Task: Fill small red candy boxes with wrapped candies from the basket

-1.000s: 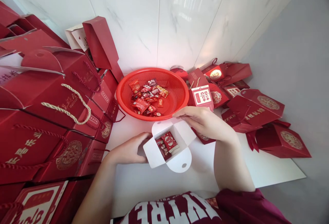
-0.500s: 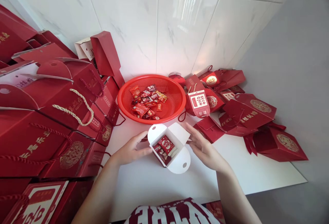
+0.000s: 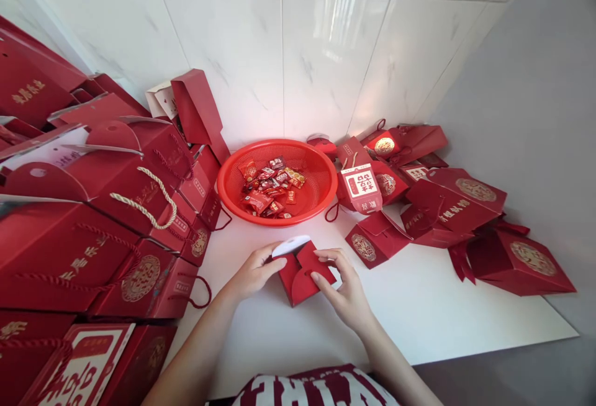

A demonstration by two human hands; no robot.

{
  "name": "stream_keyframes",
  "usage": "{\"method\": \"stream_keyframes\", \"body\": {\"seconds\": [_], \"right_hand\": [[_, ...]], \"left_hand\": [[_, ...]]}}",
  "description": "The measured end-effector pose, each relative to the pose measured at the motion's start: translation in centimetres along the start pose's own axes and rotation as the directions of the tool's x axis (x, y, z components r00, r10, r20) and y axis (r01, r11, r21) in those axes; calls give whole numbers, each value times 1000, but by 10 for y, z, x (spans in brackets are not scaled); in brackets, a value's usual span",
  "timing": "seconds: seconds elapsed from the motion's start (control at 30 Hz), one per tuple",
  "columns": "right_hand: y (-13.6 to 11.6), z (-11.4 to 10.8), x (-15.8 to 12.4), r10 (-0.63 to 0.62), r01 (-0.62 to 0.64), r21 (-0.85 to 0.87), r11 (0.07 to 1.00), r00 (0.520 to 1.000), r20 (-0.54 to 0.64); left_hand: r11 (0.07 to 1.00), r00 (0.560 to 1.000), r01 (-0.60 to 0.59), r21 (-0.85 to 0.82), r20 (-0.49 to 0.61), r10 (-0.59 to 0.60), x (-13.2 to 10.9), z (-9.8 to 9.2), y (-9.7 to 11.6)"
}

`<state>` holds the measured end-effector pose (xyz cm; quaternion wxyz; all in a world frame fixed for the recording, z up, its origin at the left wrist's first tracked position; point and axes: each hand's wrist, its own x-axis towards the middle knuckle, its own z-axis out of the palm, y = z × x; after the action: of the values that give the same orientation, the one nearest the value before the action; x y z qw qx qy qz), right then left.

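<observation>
Between my two hands, on the white table, sits a small red candy box [image 3: 305,284]. Its flaps are mostly folded over the top, and one rounded flap at the back still stands up, showing its white inner side. My left hand [image 3: 258,272] grips the box's left side, thumb on the top edge. On the right, my right hand [image 3: 342,282] holds the box with thumb and fingers pressed on the folded flaps. The inside of the box is hidden. Behind it stands a red plastic basket [image 3: 321,202] with wrapped candies [image 3: 270,189] in it.
Stacked red gift boxes [image 3: 135,201] with rope handles crowd the left side. More red boxes [image 3: 460,204] lie jumbled on the right, one red box [image 3: 375,241] close to my right hand. A white tiled wall [image 3: 223,40] closes off the back of the table [image 3: 419,306].
The box was open with white flaps spread and wrapped candies showing inside. Now most flaps are folded in, and both hands have closed in on it.
</observation>
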<state>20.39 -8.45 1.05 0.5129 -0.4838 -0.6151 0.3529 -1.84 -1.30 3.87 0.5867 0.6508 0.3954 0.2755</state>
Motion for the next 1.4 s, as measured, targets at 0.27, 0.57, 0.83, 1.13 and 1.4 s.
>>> {"method": "stream_keyframes", "body": {"seconds": [0.27, 0.57, 0.83, 1.13, 1.4], "right_hand": [[9, 39, -9, 155, -147, 139, 979, 987, -49], [11, 40, -19, 78, -81, 11, 997, 983, 169], [8, -7, -12, 15, 27, -99, 995, 915, 403], [12, -9, -15, -105, 193, -184, 964, 911, 400], [-37, -38, 25, -242, 286, -142, 948, 933, 267]], "left_hand": [[713, 996, -81, 696, 22, 91, -44, 38, 27], [640, 990, -143, 755, 106, 95, -44, 22, 23], [745, 972, -229, 627, 190, 139, -43, 13, 14], [891, 927, -343, 297, -49, 373, -34, 18, -21], [947, 689, -231, -225, -725, -4, -24, 7, -46]]}}
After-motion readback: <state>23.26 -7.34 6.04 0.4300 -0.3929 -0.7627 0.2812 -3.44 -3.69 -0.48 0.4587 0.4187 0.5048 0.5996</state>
